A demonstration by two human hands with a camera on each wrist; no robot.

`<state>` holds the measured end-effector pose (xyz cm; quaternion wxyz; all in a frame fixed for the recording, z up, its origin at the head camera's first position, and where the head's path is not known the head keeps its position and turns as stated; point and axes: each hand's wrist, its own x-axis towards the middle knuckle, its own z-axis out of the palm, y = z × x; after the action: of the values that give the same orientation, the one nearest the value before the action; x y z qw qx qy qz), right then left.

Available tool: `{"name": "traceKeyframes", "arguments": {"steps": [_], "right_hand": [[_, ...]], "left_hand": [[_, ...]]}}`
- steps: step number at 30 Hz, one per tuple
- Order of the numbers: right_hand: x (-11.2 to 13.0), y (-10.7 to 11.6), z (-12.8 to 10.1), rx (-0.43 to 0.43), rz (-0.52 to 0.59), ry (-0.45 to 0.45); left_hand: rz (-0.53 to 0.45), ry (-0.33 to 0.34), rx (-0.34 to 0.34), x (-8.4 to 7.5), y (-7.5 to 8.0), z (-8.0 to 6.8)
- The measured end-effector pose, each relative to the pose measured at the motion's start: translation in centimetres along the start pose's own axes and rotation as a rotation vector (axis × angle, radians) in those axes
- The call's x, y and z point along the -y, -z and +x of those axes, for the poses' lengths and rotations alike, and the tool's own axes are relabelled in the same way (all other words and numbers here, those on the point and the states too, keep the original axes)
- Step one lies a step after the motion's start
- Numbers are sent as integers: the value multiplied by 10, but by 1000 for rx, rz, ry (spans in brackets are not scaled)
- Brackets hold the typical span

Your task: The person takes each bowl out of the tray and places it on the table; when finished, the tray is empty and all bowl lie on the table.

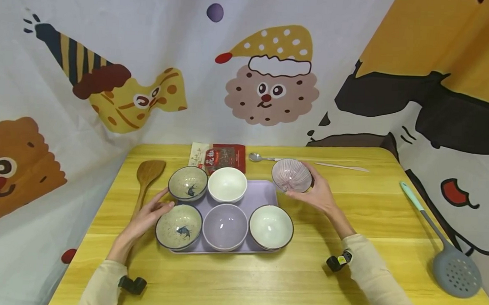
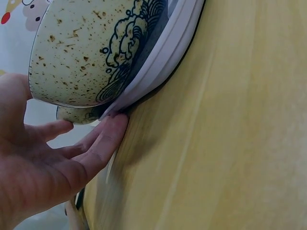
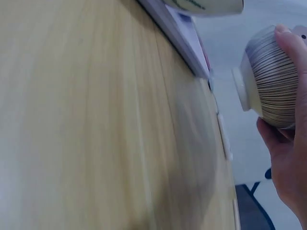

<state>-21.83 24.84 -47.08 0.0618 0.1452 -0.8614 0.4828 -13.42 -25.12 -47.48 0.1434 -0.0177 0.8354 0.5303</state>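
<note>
Five bowls (image 1: 225,227) on tray (image 1: 261,194). Right hand (image 1: 319,192) grips striped bowl (image 1: 291,175), raised by tray's far right corner. Left hand (image 1: 148,217), fingers loosely extended, at left edge. Far packet (image 1: 224,158) reads "花椒".

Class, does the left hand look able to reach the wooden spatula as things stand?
Probably yes: the left hand, beside the lilac tray, seems to grip nothing, and the wooden spatula lies close by, nothing covering its head.

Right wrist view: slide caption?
Right hand holding a striped bowl off the table, part of the tray at top.
</note>
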Motion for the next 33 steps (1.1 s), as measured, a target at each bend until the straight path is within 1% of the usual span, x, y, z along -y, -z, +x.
{"name": "traceKeyframes", "arguments": {"steps": [5, 13, 16, 25, 29, 33], "right_hand": [[-7, 14, -6, -82, -8, -9], [-20, 38, -12, -153, -67, -51], [-24, 47, -15, -190, -111, -83], [-39, 77, -27, -324, -187, -165], [-46, 89, -34, -361, -228, -199], [-53, 100, -43, -388, -240, -236]], "left_hand": [[5, -5, 4, 2, 0, 0], [9, 9, -5, 5, 1, -2], [6, 12, -10, 5, 1, -2], [9, 18, -19, 4, 0, -1], [7, 28, -14, 3, 0, 0], [12, 33, 4, 2, 1, 0]]}}
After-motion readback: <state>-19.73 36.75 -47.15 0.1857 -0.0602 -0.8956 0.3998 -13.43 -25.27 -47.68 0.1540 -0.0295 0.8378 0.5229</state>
